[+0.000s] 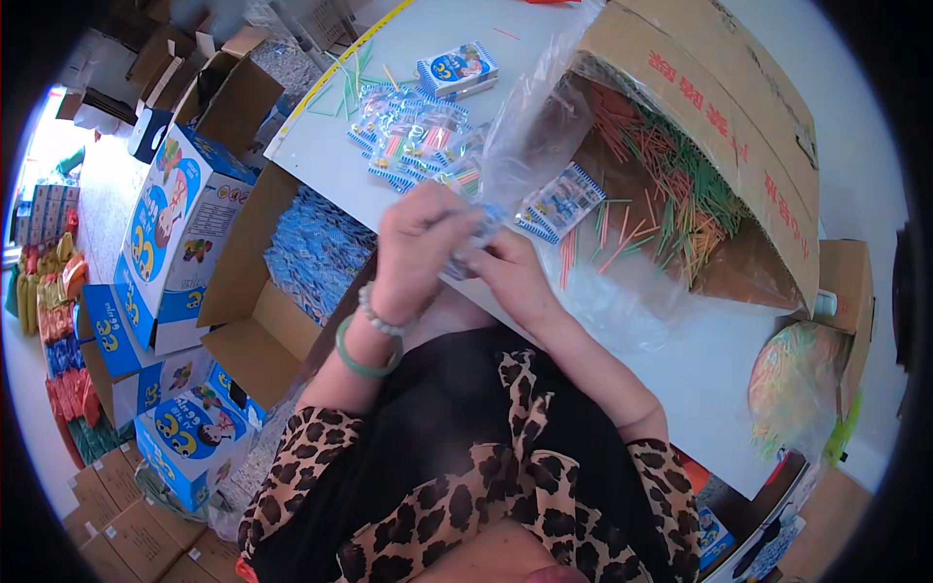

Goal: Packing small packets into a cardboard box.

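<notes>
At the table's near edge, my left hand (420, 241) and my right hand (513, 274) are closed together on a small clear-and-blue packet (492, 220). My fingers cover most of it, and its contents are hidden. On the left wrist are a beaded bracelet (377, 313) and a green bangle (362, 360). Just beyond the hands lies a heap of clear packets (413, 134) with coloured sticks inside and blue striped edges. Close to my right hand, two flat blue-and-white packets (564, 201) overlap on the table.
A tipped cardboard box (724, 92), lined with plastic, spills coloured sticks (671, 185) at the right. A blue stack of packets (459, 70) lies at the back. Left of the table, an open carton (262, 335) holds many blue packets. A bag of sticks (797, 379) sits far right.
</notes>
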Available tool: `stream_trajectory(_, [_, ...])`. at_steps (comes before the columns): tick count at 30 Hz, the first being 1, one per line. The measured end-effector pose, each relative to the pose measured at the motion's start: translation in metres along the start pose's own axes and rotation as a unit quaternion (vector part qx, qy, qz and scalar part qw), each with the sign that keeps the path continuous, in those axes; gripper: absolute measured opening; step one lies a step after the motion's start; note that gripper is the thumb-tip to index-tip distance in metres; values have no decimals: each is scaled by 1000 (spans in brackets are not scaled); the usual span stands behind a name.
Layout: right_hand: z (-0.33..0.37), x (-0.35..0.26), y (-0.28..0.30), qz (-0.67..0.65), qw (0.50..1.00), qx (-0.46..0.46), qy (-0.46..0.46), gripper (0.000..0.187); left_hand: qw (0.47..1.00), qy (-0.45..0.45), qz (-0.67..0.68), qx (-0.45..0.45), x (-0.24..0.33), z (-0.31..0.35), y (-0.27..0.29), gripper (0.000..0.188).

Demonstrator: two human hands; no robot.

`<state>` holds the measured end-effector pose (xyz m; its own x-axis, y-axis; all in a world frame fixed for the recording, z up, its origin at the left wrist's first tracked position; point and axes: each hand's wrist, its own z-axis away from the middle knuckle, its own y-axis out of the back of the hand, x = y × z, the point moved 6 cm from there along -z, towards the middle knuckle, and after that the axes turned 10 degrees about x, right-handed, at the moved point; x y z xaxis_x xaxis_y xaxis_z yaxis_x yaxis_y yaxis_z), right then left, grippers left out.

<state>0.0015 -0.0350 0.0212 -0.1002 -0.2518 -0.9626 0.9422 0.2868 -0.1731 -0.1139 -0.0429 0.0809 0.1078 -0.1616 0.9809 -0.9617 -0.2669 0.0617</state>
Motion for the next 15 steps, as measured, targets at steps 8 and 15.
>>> stream_trajectory(8, [-18, -7, -1, 202, 978, -10, 45, 18, 967, -54, -206, 140, -50, -89, 34, 12])
stream_trajectory(15, [-19, -4, 132, 552, 725, 399, 104, 45, 801, -272, -492, 207, -50, -86, 19, 23])
